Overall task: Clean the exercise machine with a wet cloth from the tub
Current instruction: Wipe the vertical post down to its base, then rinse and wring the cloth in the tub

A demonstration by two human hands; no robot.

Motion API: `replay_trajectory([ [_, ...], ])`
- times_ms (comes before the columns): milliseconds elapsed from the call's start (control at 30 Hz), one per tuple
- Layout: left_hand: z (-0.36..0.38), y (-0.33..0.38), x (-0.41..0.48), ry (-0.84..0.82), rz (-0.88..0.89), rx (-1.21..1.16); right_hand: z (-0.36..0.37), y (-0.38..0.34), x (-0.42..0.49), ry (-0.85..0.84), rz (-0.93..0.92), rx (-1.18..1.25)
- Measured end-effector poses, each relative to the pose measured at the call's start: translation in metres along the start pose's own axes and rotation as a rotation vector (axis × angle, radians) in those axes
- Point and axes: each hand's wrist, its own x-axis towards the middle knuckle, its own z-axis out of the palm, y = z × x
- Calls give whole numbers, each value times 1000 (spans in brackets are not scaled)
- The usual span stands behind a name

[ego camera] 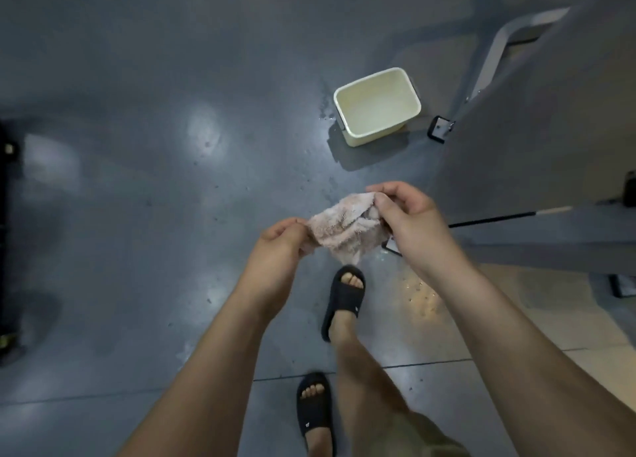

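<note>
Nearest, black slide sandals [344, 298] on a glossy grey floor [137, 215], speckled wet short of the tub [375, 134]. There I see my left hand [278, 246] and right hand [409, 215] each pinching the nubby pale cloth [344, 229]. Beyond: the cream rectangular plastic tub, grey machine frame [533, 129] just right.

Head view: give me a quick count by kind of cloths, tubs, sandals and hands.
cloth: 1
tub: 1
sandals: 2
hands: 2, left hand and right hand, both gripping the cloth
total: 6
</note>
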Motion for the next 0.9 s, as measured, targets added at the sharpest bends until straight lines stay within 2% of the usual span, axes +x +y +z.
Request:
replay_trajectory([
  [100, 10, 35, 51, 95, 8, -246, -3, -9, 59, -66, -29, -49],
  [200, 11, 72, 110, 153, -31, -338, -2, -12, 125, -273, 34, -91],
  [233, 11, 82, 129, 153, -49, -306, 0, -11, 144, -326, 67, -79],
  [300, 11, 103, 159, 76, -37, -59, 2, -10, 176, -347, 110, -36],
  [367, 8, 125, 178, -10, 17, 207, 4, -20, 201, -365, 212, 253],
  [433, 10, 153, 194, -117, 22, 289, 0, -35, 221, -393, 351, 595],
  [500, 15, 180, 210, -216, -17, 267, -3, -51, 237, -399, 423, 643],
  [600, 34, 217, 242, -310, -50, 295, -8, -68, 264, -396, 382, 590],
  [700, 65, 244, 286, -345, -11, 409, -33, -74, 295, -368, 363, 564],
  [833, 109, 258, 361, -419, 34, 600, -76, -75, 343, -188, 280, 339],
  [900, 127, 260, 400, -435, 31, 662, -97, -68, 369, -30, 257, 297],
])
